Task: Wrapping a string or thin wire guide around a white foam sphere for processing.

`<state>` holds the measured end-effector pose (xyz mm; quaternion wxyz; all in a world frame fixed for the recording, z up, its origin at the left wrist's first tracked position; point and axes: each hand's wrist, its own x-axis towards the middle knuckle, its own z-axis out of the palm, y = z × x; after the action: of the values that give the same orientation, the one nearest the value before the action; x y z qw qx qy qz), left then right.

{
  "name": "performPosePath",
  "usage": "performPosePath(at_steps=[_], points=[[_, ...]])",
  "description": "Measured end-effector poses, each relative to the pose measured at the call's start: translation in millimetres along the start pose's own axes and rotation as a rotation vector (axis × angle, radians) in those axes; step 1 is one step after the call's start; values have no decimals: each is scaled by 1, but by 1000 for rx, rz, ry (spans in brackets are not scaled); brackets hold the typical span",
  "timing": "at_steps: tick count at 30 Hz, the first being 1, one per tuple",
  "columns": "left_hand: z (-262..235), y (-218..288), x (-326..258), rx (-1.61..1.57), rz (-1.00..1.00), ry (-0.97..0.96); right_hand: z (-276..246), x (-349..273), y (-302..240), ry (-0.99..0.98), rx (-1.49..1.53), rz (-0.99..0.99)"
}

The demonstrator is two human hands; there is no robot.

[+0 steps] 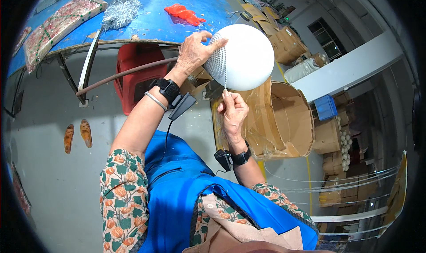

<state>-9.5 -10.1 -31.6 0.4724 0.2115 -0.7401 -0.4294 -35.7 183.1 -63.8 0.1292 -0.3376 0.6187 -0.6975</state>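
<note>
A large white ball [250,53] is in front of me, its left side wound with rows of small silvery beads [216,65]. My left hand [195,51] rests against the beaded side, its fingers bent and one fingertip pressed on the ball near the edge of the rows. From the lowest part of those rows a short bead string [226,80] runs down. Just below the ball, my right hand [233,111] pinches this string between thumb and forefinger. What bears the ball from behind is hidden.
On the blue-topped table [153,24] lie red material [184,14], a silvery tangle of strands [120,12] and a wrapped pack [62,26]. A red stool [128,73] stands beneath. An open cardboard box [290,115] is close on my right. Slippers [86,133] lie on the floor.
</note>
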Motion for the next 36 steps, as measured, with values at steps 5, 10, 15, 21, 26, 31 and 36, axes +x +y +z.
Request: performPosePath(at_steps=[5,10,15,21,26,31,36], points=[[0,-13,4,-19,48,-203,0,7,6,16,-24,-5],[-1,-9,-4,65,92,-235,1,5,-2,18,-11,-32],[-4,-9,2,-7,51,-256,6,-3,-11,-18,-35,-38],[-1,-8,7,8,-10,-234,2,-8,-10,-4,-23,-23],[-4,-5,4,4,-112,-245,7,-14,-25,-34,-3,-113],[-3,-3,5,-15,-129,-201,3,-6,-16,-8,2,-61],[2,-1,0,-21,-87,-110,6,2,-15,48,3,-59]])
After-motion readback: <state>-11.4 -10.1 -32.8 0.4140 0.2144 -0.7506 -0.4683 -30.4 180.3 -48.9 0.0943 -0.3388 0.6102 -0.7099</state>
